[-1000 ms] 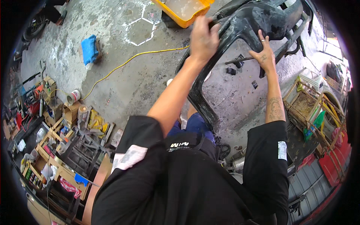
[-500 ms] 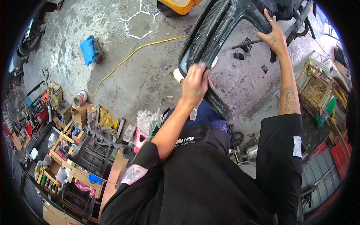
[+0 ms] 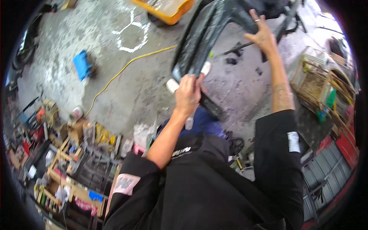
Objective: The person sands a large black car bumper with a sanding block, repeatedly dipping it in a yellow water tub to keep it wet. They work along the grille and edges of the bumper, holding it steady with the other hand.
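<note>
Black panel [image 3: 209, 32] touched by left hand [image 3: 187, 94], grip's hold indiscernible | panel also touched by right hand [image 3: 264, 36], grip spread wide | yellow cable [image 3: 142, 56] laid on floor [image 3: 124, 97]

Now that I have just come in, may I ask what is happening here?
A person in a black shirt has both hands at a large black molded part. The left hand is at its near end with the fingers curled; whether they hold anything is hidden. The right hand rests farther along, fingers spread. A yellow tub stands beyond, and a yellow cable lies on the floor to the left.
</note>
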`<state>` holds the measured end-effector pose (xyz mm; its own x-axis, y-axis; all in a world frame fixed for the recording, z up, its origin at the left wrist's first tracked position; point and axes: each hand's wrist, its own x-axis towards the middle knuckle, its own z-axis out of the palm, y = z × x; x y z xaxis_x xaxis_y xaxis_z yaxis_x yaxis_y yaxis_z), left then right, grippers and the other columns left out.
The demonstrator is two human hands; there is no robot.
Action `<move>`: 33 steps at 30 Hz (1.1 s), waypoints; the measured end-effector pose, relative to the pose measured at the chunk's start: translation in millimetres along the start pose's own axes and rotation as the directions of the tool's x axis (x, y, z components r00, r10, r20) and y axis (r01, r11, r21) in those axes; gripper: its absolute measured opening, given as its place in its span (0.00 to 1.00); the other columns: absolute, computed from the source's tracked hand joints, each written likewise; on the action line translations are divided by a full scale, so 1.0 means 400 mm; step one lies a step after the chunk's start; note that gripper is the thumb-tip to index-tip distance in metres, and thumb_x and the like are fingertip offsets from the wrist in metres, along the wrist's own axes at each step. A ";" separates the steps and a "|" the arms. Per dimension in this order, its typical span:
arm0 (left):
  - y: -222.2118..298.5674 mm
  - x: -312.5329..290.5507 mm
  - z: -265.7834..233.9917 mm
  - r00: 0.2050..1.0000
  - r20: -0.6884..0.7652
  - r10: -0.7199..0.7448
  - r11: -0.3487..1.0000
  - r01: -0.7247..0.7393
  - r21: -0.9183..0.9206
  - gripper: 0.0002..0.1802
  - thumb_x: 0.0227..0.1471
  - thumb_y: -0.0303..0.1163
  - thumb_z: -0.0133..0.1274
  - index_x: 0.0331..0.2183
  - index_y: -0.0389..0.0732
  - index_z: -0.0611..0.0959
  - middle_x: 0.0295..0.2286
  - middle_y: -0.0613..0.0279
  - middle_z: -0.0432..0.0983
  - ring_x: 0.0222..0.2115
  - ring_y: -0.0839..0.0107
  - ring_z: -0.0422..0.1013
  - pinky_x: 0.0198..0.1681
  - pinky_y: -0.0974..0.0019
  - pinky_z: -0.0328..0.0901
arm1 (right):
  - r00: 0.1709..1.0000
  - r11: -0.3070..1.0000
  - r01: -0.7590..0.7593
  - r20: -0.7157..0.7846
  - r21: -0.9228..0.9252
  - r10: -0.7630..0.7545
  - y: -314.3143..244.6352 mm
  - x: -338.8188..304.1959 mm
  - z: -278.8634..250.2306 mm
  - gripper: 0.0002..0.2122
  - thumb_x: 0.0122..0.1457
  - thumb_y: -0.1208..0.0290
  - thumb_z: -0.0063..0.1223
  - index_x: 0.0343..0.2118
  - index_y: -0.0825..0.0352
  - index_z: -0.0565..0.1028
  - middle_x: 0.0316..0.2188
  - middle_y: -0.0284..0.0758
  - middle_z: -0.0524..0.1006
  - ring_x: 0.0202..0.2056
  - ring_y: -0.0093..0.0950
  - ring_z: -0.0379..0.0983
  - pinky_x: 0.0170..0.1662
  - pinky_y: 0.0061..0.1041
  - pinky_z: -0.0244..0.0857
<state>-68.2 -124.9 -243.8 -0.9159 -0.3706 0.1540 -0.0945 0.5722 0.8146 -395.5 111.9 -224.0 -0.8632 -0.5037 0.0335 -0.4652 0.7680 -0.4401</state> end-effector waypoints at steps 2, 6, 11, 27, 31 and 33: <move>-0.031 -0.025 -0.034 0.999 0.007 -0.033 0.999 0.034 -0.022 0.11 0.55 0.20 0.62 0.40 0.35 0.79 0.31 0.48 0.72 0.32 0.44 0.73 0.35 0.51 0.68 | 0.995 0.995 -0.096 0.036 0.008 0.095 -0.063 0.011 0.019 0.50 0.45 0.59 0.72 0.73 0.31 0.57 0.72 0.58 0.56 0.70 0.49 0.60 0.68 0.36 0.60; -0.028 -0.070 -0.081 0.998 0.015 -0.066 0.992 0.067 -0.102 0.13 0.56 0.18 0.61 0.42 0.30 0.77 0.31 0.47 0.71 0.31 0.48 0.73 0.36 0.56 0.69 | 0.990 0.991 -0.125 0.065 -0.044 0.127 -0.051 0.017 -0.007 0.47 0.47 0.56 0.68 0.72 0.26 0.57 0.74 0.51 0.57 0.68 0.49 0.65 0.65 0.37 0.63; -0.026 -0.082 -0.110 0.987 0.019 -0.161 0.973 0.162 -0.164 0.13 0.58 0.21 0.62 0.43 0.29 0.77 0.31 0.49 0.71 0.30 0.55 0.73 0.36 0.61 0.68 | 0.987 0.989 -0.145 0.059 -0.041 0.147 -0.066 0.017 0.010 0.48 0.46 0.56 0.68 0.72 0.25 0.56 0.74 0.50 0.57 0.67 0.47 0.67 0.65 0.37 0.65; -0.101 -0.030 -0.363 0.942 0.064 -0.330 0.940 0.334 -0.069 0.13 0.63 0.29 0.61 0.44 0.33 0.78 0.32 0.59 0.76 0.31 0.75 0.72 0.37 0.68 0.69 | 0.987 0.987 -0.153 0.037 -0.054 0.156 -0.069 0.007 -0.012 0.50 0.45 0.54 0.69 0.73 0.25 0.54 0.74 0.52 0.54 0.66 0.53 0.66 0.65 0.41 0.65; -0.131 0.001 -0.444 0.955 0.038 -0.296 0.953 0.297 -0.058 0.14 0.63 0.30 0.62 0.44 0.32 0.78 0.33 0.55 0.76 0.32 0.71 0.73 0.37 0.66 0.70 | 0.976 0.972 -0.207 0.042 -0.114 0.213 -0.116 0.007 -0.005 0.51 0.43 0.55 0.68 0.72 0.23 0.53 0.75 0.45 0.54 0.63 0.54 0.69 0.65 0.46 0.67; -0.122 0.051 -0.465 0.957 0.052 -0.285 0.957 0.287 -0.046 0.15 0.63 0.31 0.63 0.43 0.31 0.78 0.34 0.53 0.77 0.33 0.68 0.74 0.39 0.65 0.71 | 0.973 0.967 -0.225 0.029 -0.120 0.230 -0.126 0.011 -0.016 0.51 0.43 0.55 0.68 0.72 0.23 0.53 0.75 0.45 0.54 0.62 0.55 0.70 0.64 0.47 0.67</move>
<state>-9.8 -296.3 -176.5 -0.8700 -0.4798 -0.1135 -0.3357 0.4078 0.8491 -377.1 73.7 -196.0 -0.9409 -0.3252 -0.0947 -0.2794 0.9032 -0.3258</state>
